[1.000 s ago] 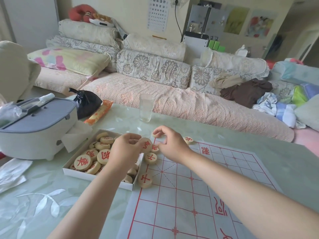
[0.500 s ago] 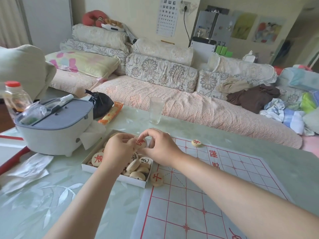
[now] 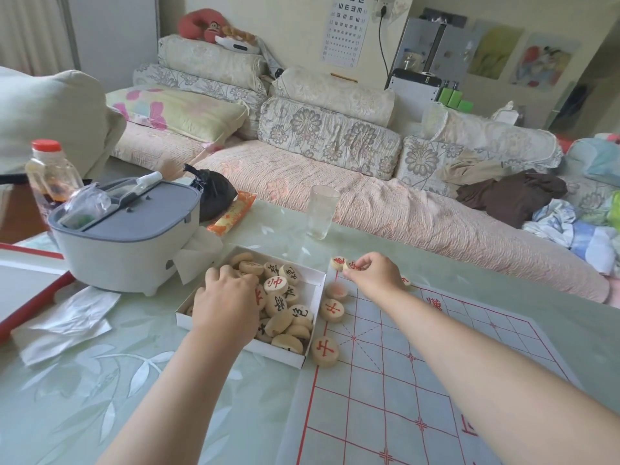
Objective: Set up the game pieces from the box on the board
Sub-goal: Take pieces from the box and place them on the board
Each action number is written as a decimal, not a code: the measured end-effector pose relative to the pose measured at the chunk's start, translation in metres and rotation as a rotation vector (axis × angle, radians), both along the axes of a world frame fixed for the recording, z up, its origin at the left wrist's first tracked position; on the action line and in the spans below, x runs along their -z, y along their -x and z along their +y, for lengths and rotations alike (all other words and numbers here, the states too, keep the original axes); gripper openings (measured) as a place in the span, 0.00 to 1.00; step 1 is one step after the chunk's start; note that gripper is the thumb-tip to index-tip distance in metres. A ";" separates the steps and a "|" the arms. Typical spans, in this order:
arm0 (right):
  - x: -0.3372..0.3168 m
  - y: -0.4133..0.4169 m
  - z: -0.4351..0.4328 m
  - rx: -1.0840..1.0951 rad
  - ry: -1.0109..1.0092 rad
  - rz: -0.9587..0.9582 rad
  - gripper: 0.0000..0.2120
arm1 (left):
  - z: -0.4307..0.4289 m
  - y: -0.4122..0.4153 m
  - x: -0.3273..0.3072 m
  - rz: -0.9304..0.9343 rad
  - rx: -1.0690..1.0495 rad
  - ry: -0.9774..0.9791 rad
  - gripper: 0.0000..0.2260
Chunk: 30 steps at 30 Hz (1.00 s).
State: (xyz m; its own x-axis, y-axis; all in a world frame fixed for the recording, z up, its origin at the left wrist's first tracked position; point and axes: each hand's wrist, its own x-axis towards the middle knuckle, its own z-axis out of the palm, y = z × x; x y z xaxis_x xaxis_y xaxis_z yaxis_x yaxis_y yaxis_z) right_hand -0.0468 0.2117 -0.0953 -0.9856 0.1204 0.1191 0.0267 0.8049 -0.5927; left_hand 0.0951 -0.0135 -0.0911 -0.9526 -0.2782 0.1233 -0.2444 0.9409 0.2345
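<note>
We look across a pale green glass-topped table (image 3: 100, 380) toward a sofa (image 3: 385, 209) lined with floral cushions. On the table a shallow white cardboard box (image 3: 278, 354) holds a heap of round wooden game pieces (image 3: 285, 317) marked in red and black. It sits just left of the pale board with red grid lines (image 3: 385, 380). The left hand (image 3: 224, 303) reaches down into the box, fingers buried among the pieces; we cannot tell whether it grips one. The right hand (image 3: 375, 275) pinches a red-marked wooden disc (image 3: 350, 266) at the board's far left corner. Four more discs (image 3: 324, 351) lie along the board's left edge.
</note>
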 end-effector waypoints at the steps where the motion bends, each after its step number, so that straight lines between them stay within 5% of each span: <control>1: 0.002 0.002 -0.001 0.005 -0.020 -0.009 0.15 | -0.001 0.000 0.000 0.018 0.001 -0.005 0.20; 20: 0.002 0.010 -0.020 -0.053 -0.103 -0.033 0.08 | 0.002 0.009 -0.001 0.327 0.031 -0.504 0.05; 30: -0.026 -0.083 -0.038 -0.560 0.255 0.061 0.14 | 0.025 -0.009 -0.016 0.293 -0.007 -1.109 0.08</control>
